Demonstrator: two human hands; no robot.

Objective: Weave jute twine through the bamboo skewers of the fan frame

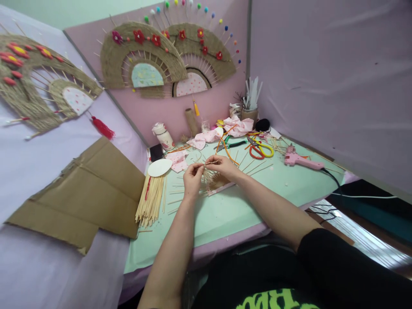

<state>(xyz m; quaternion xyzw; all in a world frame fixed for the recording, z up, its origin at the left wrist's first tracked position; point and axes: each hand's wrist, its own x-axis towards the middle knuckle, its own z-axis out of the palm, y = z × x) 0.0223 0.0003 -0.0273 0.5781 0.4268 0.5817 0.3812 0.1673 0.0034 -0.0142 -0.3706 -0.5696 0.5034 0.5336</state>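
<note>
Pinches a thin strand, probably twine, with both hands, just above an unfinished stick fan on the pale green table. Bends the left hand nearly closed, with thumb and forefinger meeting at the strand and other fingers curled in. Closes the right hand in a similar fingertip pinch, with the wrist arched over part of the fan. Cannot tell whether the strand is wound round a stick or merely drawn across

Lies flat between and below the hands, near the table's front edge, with the pink-trimmed straight side toward the body and thin sticks spreading left and far right. Looks very light, so probably slides or swivels at a slight tug. Seems stiff along each stick but easily bent sideways or snapped near the tips. Best held by the brown half-round base, pressed down lightly, rather than by one stick. Calls for fingertips alone on the strand, likely soft, rough enough not to slip, and quick to slacken

Leaves a bundle of loose sticks to the left, and scissors and a pink glue gun to the right, untouched
</note>
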